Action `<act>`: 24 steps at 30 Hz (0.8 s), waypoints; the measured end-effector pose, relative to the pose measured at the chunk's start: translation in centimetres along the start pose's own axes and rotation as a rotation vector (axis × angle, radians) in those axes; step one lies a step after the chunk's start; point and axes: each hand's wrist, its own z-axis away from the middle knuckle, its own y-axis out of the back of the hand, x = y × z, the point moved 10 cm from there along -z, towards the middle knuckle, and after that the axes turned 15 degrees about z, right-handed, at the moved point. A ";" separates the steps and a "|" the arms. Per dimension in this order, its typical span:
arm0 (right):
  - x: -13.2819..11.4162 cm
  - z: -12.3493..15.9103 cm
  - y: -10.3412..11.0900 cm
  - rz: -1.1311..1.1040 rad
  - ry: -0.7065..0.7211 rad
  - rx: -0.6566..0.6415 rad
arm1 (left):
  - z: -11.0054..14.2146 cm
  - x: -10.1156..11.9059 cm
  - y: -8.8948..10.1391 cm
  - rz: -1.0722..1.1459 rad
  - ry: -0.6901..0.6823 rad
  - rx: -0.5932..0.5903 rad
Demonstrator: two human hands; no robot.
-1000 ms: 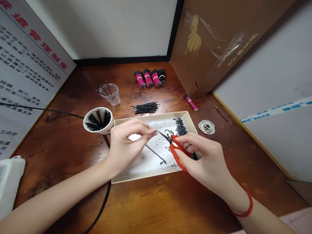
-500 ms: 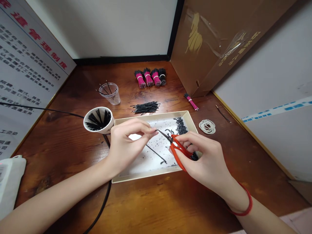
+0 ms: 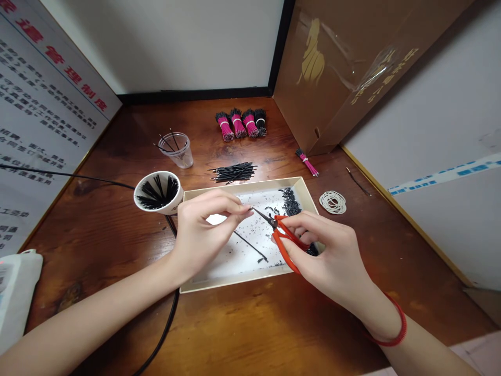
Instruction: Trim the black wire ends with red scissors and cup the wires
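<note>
My left hand [image 3: 205, 232] pinches a thin black wire at its fingertips, above a shallow cream tray [image 3: 242, 284] lined with white paper. My right hand [image 3: 331, 256] grips orange-handled scissors [image 3: 285, 237], and their dark blades reach towards my left fingertips. The blade tips sit right at the pinched wire end. A longer black wire [image 3: 250, 246] lies in the tray below. Tiny scraps are scattered across the paper, and a heap of black wire pieces [image 3: 290, 202] lies at the tray's far corner.
A white cup [image 3: 172, 207] of black wires stands left of the tray, with a transparent plastic cup [image 3: 180, 154] behind it. Several pink-sleeved wire bundles [image 3: 238, 124], loose black wires [image 3: 234, 172] and rubber bands [image 3: 332, 202] lie on the wooden table. A black cable [image 3: 166, 318] crosses its left side.
Both hands keep nearly the same pose, with the scissors still at my left fingertips. The view has shifted only slightly.
</note>
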 end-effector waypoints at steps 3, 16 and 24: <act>0.0 0.0 0.1 0.009 -0.003 0.004 | 0.0 -0.1 0.0 0.002 0.011 0.001; 0.2 0.0 -0.1 -0.006 -0.038 -0.018 | 0.0 -0.3 0.0 0.014 0.025 0.014; 0.2 -0.1 -0.1 -0.009 -0.035 -0.014 | 0.1 -0.3 0.1 0.005 0.021 0.011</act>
